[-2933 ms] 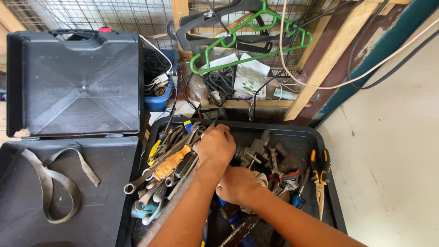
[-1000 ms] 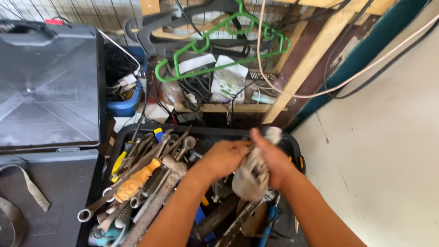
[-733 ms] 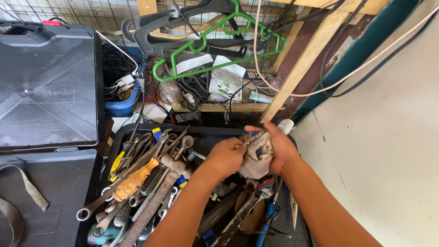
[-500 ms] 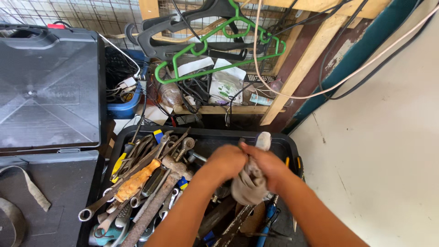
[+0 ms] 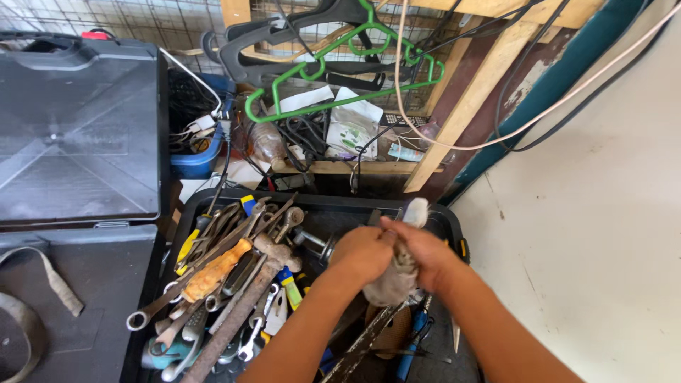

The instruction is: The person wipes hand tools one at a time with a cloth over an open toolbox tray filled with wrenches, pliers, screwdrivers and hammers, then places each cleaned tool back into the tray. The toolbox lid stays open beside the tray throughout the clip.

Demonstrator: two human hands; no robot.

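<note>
My left hand and my right hand are both closed around a dirty grey rag, held over the right half of a black tool tray. The rag bunches between the palms and sticks up past my right fingers; whatever is wrapped inside it is hidden. Left of my hands lie a hammer with a rusty shaft, an orange-handled tool and several wrenches. Under my right forearm are blue-handled pliers.
An open black hard case with a grey strap sits at the left. Behind the tray are green and black hangers, cables, a plastic bottle and a blue tub. A wooden post and pale floor lie right.
My hands came up out of the tools, took hold of the grey rag, and have been turning and squeezing it between them over the tray. The view shifted slightly right.
</note>
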